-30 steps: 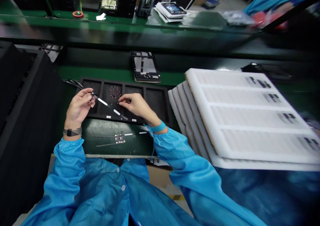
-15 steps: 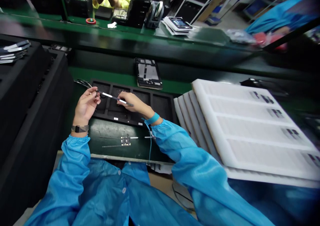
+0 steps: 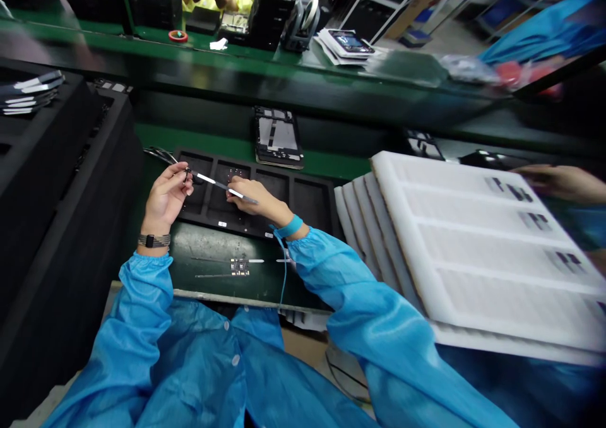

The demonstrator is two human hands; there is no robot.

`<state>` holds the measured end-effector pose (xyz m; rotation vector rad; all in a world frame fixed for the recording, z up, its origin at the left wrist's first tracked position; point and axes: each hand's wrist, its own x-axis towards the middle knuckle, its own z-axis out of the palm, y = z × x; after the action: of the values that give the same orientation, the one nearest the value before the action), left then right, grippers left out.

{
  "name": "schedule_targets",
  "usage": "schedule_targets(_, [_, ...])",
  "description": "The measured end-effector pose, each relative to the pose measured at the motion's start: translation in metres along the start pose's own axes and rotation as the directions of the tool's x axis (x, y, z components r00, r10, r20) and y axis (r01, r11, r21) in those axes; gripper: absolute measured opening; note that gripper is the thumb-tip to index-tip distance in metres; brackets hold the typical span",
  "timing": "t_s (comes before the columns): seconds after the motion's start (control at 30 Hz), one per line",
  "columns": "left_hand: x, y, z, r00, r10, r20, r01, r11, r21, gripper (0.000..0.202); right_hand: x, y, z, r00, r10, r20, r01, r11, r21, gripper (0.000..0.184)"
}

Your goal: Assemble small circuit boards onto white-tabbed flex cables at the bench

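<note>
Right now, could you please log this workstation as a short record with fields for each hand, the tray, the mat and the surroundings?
left hand: pinches one end of a thin flex cable
right hand: fingertips down in the black compartment tray, the cable's other end lying across it
green mat: small circuit board with thin strips beside it
behind tray: open phone frame
right side: stack of white foam trays
far right: another person's hand
</note>
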<state>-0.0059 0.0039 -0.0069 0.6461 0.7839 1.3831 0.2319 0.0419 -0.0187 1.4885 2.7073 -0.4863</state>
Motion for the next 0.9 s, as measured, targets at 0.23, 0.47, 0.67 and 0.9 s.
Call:
schedule_targets(0.23, [0.002,-0.004,-0.005,1.0,0.001,-0.01,-0.001,0.999,-0.034,0.02,-0.024,0.004,0.005,0.967,0.079,-0.243,0.071,0.831,0.552,0.005])
schedule_targets(0.47, [-0.003,-0.021,0.01,0.999,-0.04,-0.002,0.04,0.998,0.058,0.035,-0.048,-0.007,0.014,0.958,0.182,-0.223,0.084,0.563,0.822,0.024])
schedule_targets(0.67, [-0.013,-0.038,0.028,0.998,-0.067,0.005,0.065,0.981,0.182,0.037,-0.065,-0.021,0.012,0.94,0.192,-0.284,0.133,0.558,0.819,0.029])
schedule_targets(0.9, [-0.02,-0.044,0.036,0.993,-0.112,0.046,0.087,0.926,0.368,0.04,-0.071,-0.025,0.014,0.944,0.195,-0.267,0.136,0.506,0.852,0.035])
